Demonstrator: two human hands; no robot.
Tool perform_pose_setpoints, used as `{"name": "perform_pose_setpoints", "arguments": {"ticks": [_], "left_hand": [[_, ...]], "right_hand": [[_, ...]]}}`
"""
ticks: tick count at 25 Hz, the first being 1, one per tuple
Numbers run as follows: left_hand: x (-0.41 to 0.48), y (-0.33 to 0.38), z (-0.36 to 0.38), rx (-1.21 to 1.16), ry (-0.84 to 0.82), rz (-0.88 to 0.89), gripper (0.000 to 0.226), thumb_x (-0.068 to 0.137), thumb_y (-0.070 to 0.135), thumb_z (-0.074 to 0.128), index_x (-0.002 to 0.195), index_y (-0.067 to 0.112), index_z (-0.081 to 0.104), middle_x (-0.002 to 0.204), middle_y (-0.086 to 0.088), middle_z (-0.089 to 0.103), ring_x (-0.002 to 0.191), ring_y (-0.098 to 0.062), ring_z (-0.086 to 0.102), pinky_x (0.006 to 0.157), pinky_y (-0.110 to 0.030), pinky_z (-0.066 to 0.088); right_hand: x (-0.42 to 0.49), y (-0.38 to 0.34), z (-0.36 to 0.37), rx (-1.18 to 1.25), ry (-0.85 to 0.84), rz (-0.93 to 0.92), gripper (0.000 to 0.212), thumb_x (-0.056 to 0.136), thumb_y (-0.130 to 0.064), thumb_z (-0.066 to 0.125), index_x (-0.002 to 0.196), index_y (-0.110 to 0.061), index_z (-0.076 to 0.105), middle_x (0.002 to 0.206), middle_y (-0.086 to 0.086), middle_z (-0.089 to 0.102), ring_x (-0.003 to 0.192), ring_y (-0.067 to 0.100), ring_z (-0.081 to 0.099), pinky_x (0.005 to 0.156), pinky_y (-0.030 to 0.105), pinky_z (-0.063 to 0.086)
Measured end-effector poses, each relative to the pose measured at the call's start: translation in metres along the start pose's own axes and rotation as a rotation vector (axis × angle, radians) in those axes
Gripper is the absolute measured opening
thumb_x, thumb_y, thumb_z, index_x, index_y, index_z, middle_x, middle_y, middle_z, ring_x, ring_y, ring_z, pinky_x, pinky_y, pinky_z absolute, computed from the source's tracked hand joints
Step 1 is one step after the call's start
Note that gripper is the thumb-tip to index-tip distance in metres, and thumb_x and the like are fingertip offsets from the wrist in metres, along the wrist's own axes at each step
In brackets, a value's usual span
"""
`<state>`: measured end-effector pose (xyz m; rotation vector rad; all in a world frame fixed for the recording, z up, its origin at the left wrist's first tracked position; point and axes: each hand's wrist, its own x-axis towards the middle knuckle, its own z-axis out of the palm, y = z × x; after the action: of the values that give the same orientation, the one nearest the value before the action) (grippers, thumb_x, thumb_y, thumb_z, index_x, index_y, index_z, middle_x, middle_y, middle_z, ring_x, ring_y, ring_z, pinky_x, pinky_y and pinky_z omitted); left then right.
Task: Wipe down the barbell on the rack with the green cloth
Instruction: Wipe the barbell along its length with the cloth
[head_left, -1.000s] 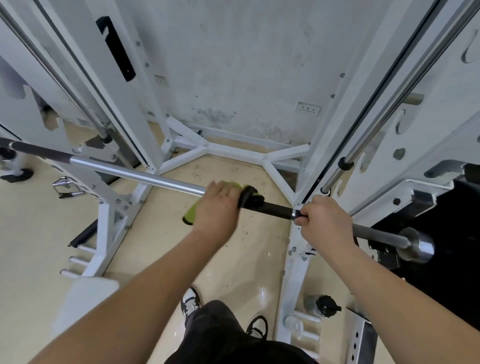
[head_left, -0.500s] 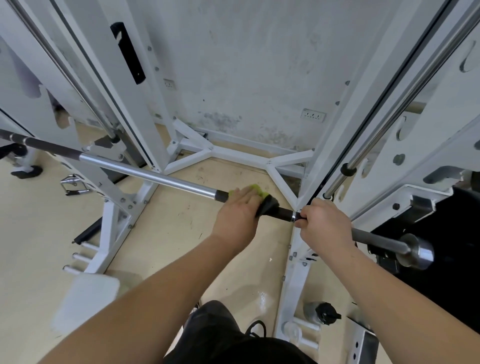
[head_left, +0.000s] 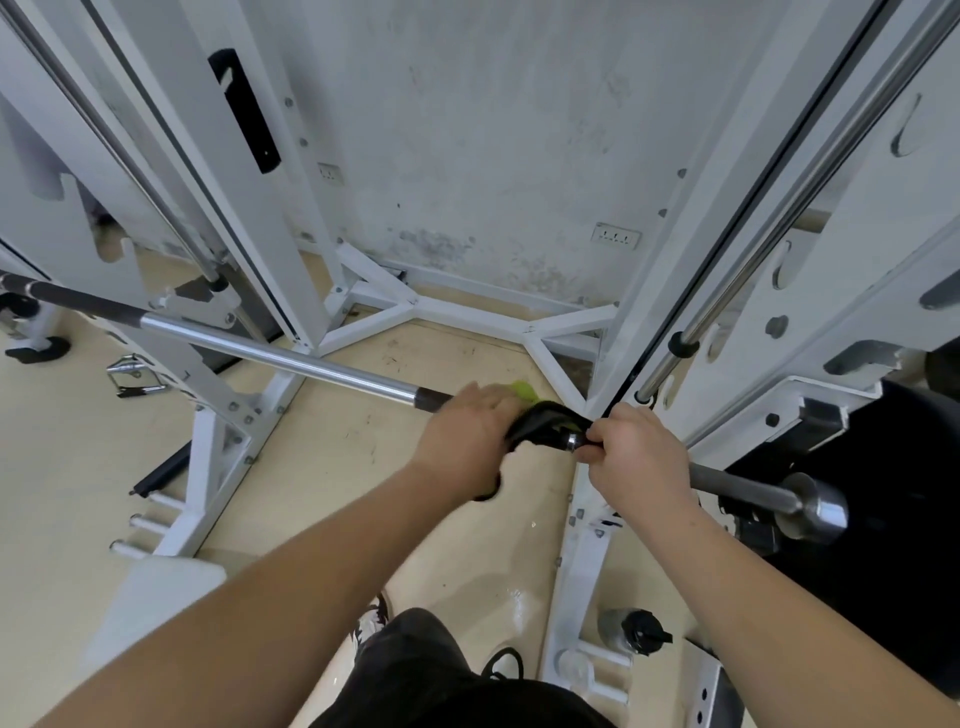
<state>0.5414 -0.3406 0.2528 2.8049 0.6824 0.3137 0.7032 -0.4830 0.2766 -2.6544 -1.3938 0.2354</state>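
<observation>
The barbell runs from the left edge down to its chrome end cap at the right, resting on the white rack. My left hand grips the green cloth, wrapped around the bar's dark knurled part; only a bright green tip and a dark fold of it show past my fingers. Just to the right, my right hand grips the bar beside the rack upright, almost touching the cloth.
White rack uprights and chrome guide rods stand on both sides, with a grey wall behind. A dark bottle stands on the floor by the right rack foot. Black equipment fills the right edge. My shoes show below.
My left hand has slid the cloth rightward along the bar, from the chrome section onto the dark knurled part, ending close to my right hand, which has kept its hold.
</observation>
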Motion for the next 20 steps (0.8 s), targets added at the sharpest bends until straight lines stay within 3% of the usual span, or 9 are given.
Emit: {"name": "perform_pose_setpoints", "arguments": {"ticks": [2,5,9,11,14,16,18,20], "left_hand": [[0.000,-0.019,-0.007,0.056,0.015,-0.133,0.048,0.086,0.003,0.063,0.130,0.023,0.059,0.119,0.003,0.066,0.108,-0.022,0.056,0.102,-0.033,0.045],[-0.004,0.011,0.004,0.095,0.051,-0.273,0.039,0.086,-0.001,0.059,0.121,0.016,0.064,0.123,-0.003,0.067,0.119,-0.025,0.055,0.114,-0.039,0.038],[0.007,0.061,0.032,0.003,0.028,0.049,0.048,0.080,0.000,0.068,0.126,0.014,0.065,0.131,-0.005,0.067,0.130,-0.026,0.056,0.117,-0.044,0.037],[0.015,0.045,0.020,0.016,-0.036,0.115,0.055,0.079,-0.001,0.064,0.130,0.019,0.063,0.129,0.000,0.067,0.120,-0.025,0.059,0.109,-0.037,0.044],[0.017,0.029,0.010,0.053,-0.021,-0.122,0.048,0.084,0.001,0.058,0.126,0.024,0.061,0.112,0.005,0.069,0.102,-0.023,0.059,0.084,-0.029,0.043],[0.019,0.065,0.014,0.076,-0.038,-0.136,0.043,0.082,0.001,0.057,0.121,0.020,0.063,0.110,0.000,0.068,0.108,-0.025,0.060,0.096,-0.032,0.042],[0.019,0.102,0.033,0.048,-0.064,0.005,0.045,0.078,0.001,0.064,0.121,0.014,0.065,0.118,-0.005,0.068,0.121,-0.028,0.059,0.113,-0.041,0.038],[0.021,0.100,0.031,-0.009,-0.060,0.147,0.054,0.070,-0.001,0.072,0.122,0.012,0.065,0.125,-0.005,0.068,0.123,-0.027,0.059,0.115,-0.039,0.039]], "right_hand": [[-0.005,0.005,-0.001,0.076,0.011,-0.008,0.017,0.095,-0.031,0.065,0.100,-0.022,0.078,0.090,-0.006,0.052,0.095,0.019,0.047,0.068,0.031,0.037],[-0.018,0.023,-0.007,0.121,0.062,-0.022,0.017,0.092,-0.026,0.069,0.105,-0.020,0.077,0.096,-0.005,0.056,0.099,0.018,0.050,0.068,0.031,0.040],[-0.029,0.049,-0.012,-0.069,0.030,0.061,0.018,0.093,-0.027,0.062,0.106,-0.020,0.073,0.099,-0.003,0.055,0.101,0.019,0.051,0.066,0.031,0.043],[-0.029,0.055,-0.011,-0.069,0.021,0.076,0.019,0.093,-0.024,0.060,0.105,-0.021,0.074,0.096,-0.003,0.054,0.099,0.020,0.051,0.066,0.032,0.048],[-0.027,0.057,-0.010,-0.052,0.027,0.082,0.020,0.092,-0.021,0.059,0.103,-0.021,0.076,0.094,-0.003,0.055,0.097,0.020,0.051,0.066,0.032,0.048],[-0.028,0.056,-0.010,-0.045,0.023,0.083,0.019,0.091,-0.020,0.060,0.101,-0.020,0.076,0.093,-0.004,0.053,0.097,0.021,0.051,0.063,0.030,0.041],[-0.027,0.057,-0.011,-0.036,0.033,0.088,0.014,0.088,-0.020,0.064,0.095,-0.017,0.076,0.087,-0.006,0.046,0.097,0.022,0.052,0.061,0.029,0.034],[-0.025,0.057,-0.012,-0.033,0.027,0.101,0.011,0.087,-0.021,0.066,0.092,-0.017,0.075,0.086,-0.007,0.042,0.098,0.022,0.053,0.060,0.029,0.032]]}}
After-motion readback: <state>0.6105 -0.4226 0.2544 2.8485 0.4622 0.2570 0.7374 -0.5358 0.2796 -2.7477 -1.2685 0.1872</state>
